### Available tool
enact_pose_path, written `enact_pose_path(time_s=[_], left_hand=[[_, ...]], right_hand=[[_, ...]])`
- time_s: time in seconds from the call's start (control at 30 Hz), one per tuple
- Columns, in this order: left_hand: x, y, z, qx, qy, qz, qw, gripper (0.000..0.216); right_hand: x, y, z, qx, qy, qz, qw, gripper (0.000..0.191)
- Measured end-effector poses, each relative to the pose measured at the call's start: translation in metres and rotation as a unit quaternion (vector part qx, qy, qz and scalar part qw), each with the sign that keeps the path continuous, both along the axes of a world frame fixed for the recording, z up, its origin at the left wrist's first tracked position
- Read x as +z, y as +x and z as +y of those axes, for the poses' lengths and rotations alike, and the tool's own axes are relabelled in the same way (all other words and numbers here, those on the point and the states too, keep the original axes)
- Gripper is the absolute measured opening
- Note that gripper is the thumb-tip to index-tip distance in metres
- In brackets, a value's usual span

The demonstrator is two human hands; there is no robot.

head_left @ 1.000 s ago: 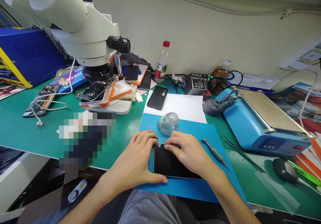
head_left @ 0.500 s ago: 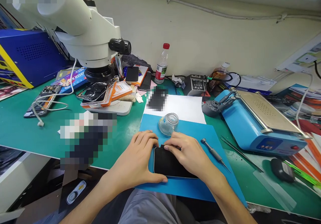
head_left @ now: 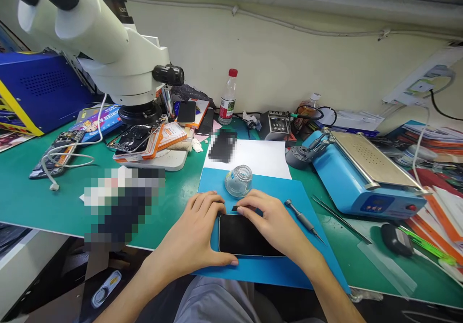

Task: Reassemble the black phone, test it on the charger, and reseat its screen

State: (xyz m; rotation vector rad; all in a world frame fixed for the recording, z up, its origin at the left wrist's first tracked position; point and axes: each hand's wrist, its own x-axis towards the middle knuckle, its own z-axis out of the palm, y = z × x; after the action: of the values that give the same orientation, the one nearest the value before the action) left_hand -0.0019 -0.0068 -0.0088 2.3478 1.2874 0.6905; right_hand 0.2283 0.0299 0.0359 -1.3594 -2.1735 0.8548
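Note:
A black phone (head_left: 242,235) lies screen-up on a blue mat (head_left: 267,270) at the desk's front edge. My left hand (head_left: 191,236) wraps round the phone's left end, thumb along the near edge and fingers over the far corner. My right hand (head_left: 275,221) rests on the phone's far right side, its fingertips pinching a small dark tab (head_left: 237,208) at the far edge. A small clear glass jar (head_left: 238,180) stands on the mat just beyond both hands. A slim screwdriver (head_left: 303,220) lies to the right of my right hand.
A white microscope (head_left: 108,48) looms at the left over phone parts (head_left: 141,139). A blue heating machine (head_left: 361,175) sits at the right, with tweezers (head_left: 340,213) in front. A water bottle (head_left: 226,98), white paper (head_left: 260,156) and a controller box (head_left: 273,124) stand behind.
The view has tilted up and drifted a little. My hands stay on the phone in the same grip.

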Motion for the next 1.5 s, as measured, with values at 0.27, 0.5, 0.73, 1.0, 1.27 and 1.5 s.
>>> enact_pose_path(time_s=[0.27, 0.5, 0.73, 1.0, 1.27, 1.5], left_hand=[[0.013, 0.003, -0.007, -0.099, 0.02, 0.063, 0.993, 0.077], [0.025, 0.021, -0.005, -0.132, -0.01, 0.097, 0.986, 0.066], [0.052, 0.028, -0.001, -0.16, -0.026, 0.179, 0.97, 0.043], [0.053, 0.029, -0.005, -0.169, 0.016, 0.231, 0.958, 0.043], [0.042, 0.039, -0.01, -0.153, 0.099, 0.289, 0.94, 0.046], [0.045, 0.025, -0.007, -0.158, 0.04, 0.254, 0.953, 0.06]], right_hand=[[-0.012, 0.066, -0.033, -0.248, 0.149, 0.108, 0.951, 0.018], [-0.033, 0.071, -0.042, -0.256, 0.2, 0.108, 0.94, 0.02], [-0.038, 0.078, -0.045, -0.245, 0.214, 0.135, 0.936, 0.017], [-0.038, 0.081, -0.045, -0.252, 0.194, 0.17, 0.933, 0.014], [-0.039, 0.081, -0.047, -0.254, 0.192, 0.186, 0.929, 0.014], [-0.04, 0.081, -0.045, -0.257, 0.188, 0.183, 0.93, 0.015]])
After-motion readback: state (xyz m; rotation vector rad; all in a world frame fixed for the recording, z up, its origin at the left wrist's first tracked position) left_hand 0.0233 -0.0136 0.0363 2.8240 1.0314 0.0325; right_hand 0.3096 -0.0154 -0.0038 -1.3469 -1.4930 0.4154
